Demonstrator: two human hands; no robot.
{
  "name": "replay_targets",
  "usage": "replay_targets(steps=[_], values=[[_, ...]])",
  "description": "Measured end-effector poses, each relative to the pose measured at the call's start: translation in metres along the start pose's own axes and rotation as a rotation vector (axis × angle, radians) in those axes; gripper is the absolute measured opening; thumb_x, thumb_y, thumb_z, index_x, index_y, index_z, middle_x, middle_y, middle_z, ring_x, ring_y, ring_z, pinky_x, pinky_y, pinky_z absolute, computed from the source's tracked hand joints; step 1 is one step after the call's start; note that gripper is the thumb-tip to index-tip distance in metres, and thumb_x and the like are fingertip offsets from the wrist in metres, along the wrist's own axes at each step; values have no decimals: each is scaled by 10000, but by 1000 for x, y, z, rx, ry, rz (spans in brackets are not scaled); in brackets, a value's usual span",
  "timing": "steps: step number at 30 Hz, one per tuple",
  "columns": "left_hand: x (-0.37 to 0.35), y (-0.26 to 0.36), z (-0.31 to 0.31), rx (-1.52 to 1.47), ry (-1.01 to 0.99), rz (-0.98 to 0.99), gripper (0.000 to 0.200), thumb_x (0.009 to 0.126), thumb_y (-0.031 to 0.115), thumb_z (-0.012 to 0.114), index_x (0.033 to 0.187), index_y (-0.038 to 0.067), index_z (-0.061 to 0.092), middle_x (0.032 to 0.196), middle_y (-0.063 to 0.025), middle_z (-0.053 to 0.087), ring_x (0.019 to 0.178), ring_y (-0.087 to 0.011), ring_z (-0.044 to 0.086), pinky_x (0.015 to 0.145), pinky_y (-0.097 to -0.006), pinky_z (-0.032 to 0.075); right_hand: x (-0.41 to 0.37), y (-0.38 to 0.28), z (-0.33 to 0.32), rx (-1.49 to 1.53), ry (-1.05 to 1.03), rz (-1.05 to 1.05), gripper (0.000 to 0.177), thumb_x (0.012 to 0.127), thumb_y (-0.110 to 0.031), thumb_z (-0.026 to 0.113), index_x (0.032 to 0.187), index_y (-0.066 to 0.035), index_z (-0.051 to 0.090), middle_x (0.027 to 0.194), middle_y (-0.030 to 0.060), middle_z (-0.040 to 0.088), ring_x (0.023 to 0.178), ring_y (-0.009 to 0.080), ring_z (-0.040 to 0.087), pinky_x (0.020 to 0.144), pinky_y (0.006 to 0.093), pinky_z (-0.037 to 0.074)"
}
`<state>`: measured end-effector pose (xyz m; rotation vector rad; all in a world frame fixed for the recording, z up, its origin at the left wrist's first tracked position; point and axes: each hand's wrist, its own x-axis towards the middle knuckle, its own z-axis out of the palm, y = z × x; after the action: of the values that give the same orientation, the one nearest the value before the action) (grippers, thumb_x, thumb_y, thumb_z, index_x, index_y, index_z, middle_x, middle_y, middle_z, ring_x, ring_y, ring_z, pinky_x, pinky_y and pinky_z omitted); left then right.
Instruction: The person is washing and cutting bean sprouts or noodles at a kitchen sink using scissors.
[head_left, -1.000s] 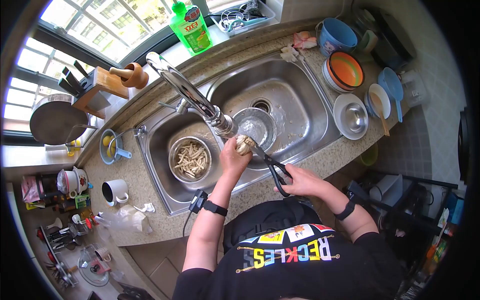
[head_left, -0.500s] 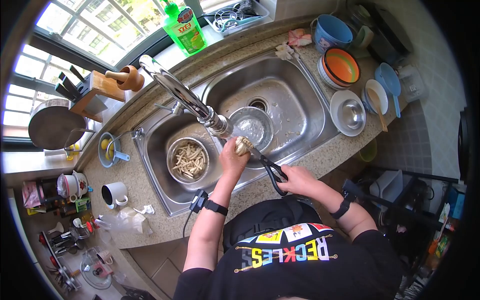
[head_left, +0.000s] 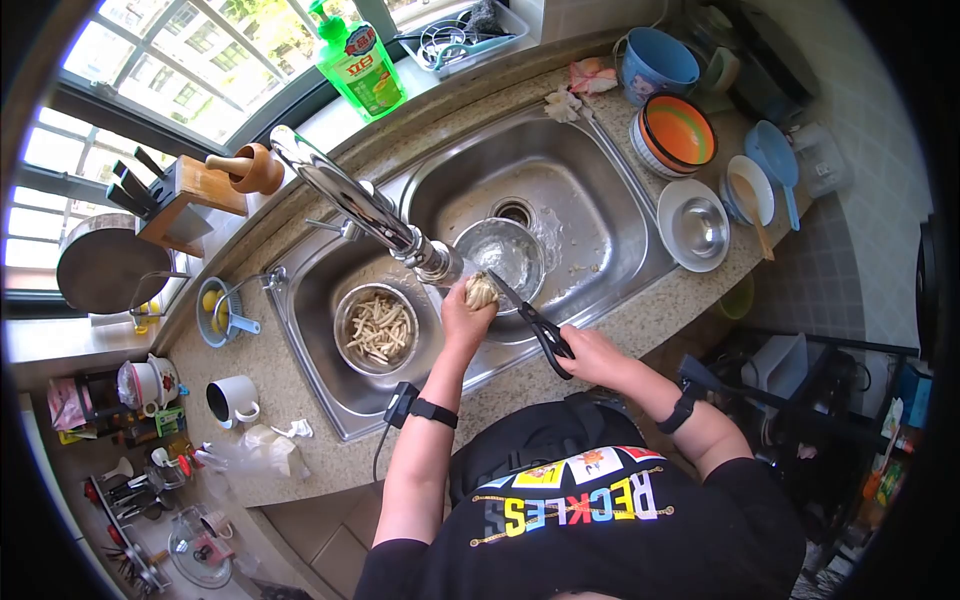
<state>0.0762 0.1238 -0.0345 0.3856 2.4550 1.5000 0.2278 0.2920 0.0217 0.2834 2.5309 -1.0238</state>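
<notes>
My left hand (head_left: 466,316) is closed around a pale, ribbed bunch (head_left: 481,291) that looks like mushrooms, held over the divider between the two sink basins, just below the tap. My right hand (head_left: 590,355) grips the black handles of a pair of scissors (head_left: 544,331). The blades point up and left, with their tips right at the bunch. Behind it, a metal bowl (head_left: 538,262) with water in it sits in the right basin near the drain. Slender pale pieces (head_left: 378,328) fill another metal bowl (head_left: 345,352) in the left basin.
A chrome tap (head_left: 345,200) reaches over the sink (head_left: 590,170). Stacked bowls (head_left: 680,130), a white bowl (head_left: 675,235) and a blue ladle (head_left: 775,155) stand on the right counter. To the left are a white mug (head_left: 235,400), a blue strainer (head_left: 232,323) and a knife block (head_left: 195,195).
The scissors have turned slightly, their blades now pointing more steeply up beside the bunch. My left hand has shifted a little, and the camera view has moved slightly.
</notes>
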Motion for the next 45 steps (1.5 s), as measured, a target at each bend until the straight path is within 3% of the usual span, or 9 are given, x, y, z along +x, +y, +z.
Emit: replay_targets(steps=[5, 10, 13, 20, 26, 28, 38, 40, 45], values=[[1, -3, -1, 20, -21, 29, 385, 600, 81, 690, 968, 43, 581, 848, -92, 628, 783, -182, 600, 724, -298, 459, -4, -20, -15, -34, -66, 85, 535, 724, -445, 594, 928, 38, 493, 752, 206, 603, 737, 376, 594, 675, 436, 458], [-2, 17, -11, 276, -24, 225, 448, 554, 87, 701, 980, 53, 567, 900, -140, 592, 846, -330, 571, 736, -369, 462, -5, -32, -29, -62, -143, 121, 634, 714, -539, 557, 899, 64, 497, 755, 216, 605, 751, 372, 599, 692, 425, 463], [-3, 15, -14, 344, -10, 348, 444, 561, 81, 688, 985, 52, 558, 895, -130, 590, 837, -319, 570, 723, -392, 460, -5, -29, -27, -73, -140, 100, 599, 721, -517, 554, 893, 54, 507, 740, 210, 604, 740, 365, 602, 681, 435, 464], [-2, 14, -9, 349, -5, 351, 419, 551, 84, 702, 942, 48, 554, 874, -132, 580, 833, -323, 568, 708, -382, 464, -3, -18, -8, -102, -36, 73, 439, 724, -406, 582, 826, 18, 532, 700, 188, 602, 710, 358, 603, 659, 438, 472], [0, 9, -2, 312, 32, 281, 440, 556, 84, 711, 968, 33, 563, 900, -136, 594, 829, -314, 580, 717, -359, 466, -3, -6, 3, -49, 69, 39, 302, 756, -283, 591, 791, 11, 531, 702, 206, 593, 673, 382, 584, 633, 459, 459], [1, 12, -1, 169, -6, 119, 442, 562, 64, 705, 979, 20, 562, 904, -126, 602, 827, -284, 590, 734, -333, 462, -4, -4, 7, 49, 128, 28, 273, 764, -251, 593, 779, 14, 528, 702, 216, 586, 674, 391, 574, 627, 468, 446], [1, 18, -11, 99, -98, 229, 424, 547, 32, 697, 953, 27, 574, 862, -113, 599, 809, -256, 590, 730, -315, 454, -14, -18, -14, 57, 38, 72, 391, 746, -337, 585, 877, 18, 483, 714, 194, 585, 730, 384, 577, 661, 459, 448], [2, 15, -12, 147, -129, 301, 423, 567, 85, 713, 962, 25, 572, 886, -136, 600, 834, -309, 580, 723, -354, 458, -13, -24, -19, 2, 20, 85, 414, 742, -364, 578, 855, 23, 485, 721, 195, 588, 730, 389, 577, 678, 464, 449], [3, 23, -21, 261, -141, 365, 428, 568, 86, 718, 965, 23, 570, 886, -142, 596, 830, -327, 576, 715, -357, 463, -9, -17, -16, -34, 31, 76, 352, 748, -327, 581, 832, 6, 502, 714, 196, 590, 713, 381, 581, 657, 450, 454]])
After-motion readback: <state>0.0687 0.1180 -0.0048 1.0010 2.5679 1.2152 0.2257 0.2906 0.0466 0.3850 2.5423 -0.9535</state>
